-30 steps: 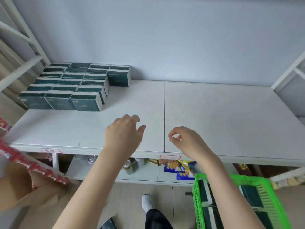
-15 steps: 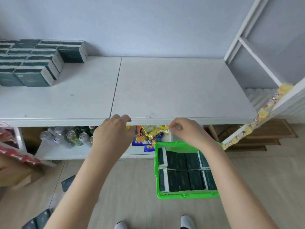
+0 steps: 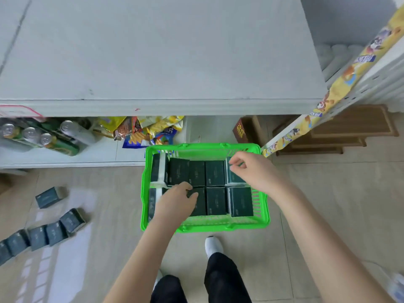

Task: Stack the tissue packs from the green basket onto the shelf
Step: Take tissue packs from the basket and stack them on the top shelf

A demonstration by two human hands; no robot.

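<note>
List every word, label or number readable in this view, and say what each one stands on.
None can be read for certain.
Tissue packs in the green basket: pale print, too small.
Packs on the floor: pale marks, blurred.
Brown box: yellow characters, blurred.
Snack bags: printing, illegible.
Yellow cartoon strip: blue lettering, blurred.
Shelf-edge tag: red outline, no legible text.

No text was legible anywhere. The dark green tissue packs in the green basket carried faint pale print, too small to read. The brown box on the floor showed yellow characters, blurred. The snack bags on the lower shelf and the yellow cartoon strip on the neighbouring rack had coloured lettering, unreadable. The red-edged tag on the shelf lip looked blank or washed out.
</note>
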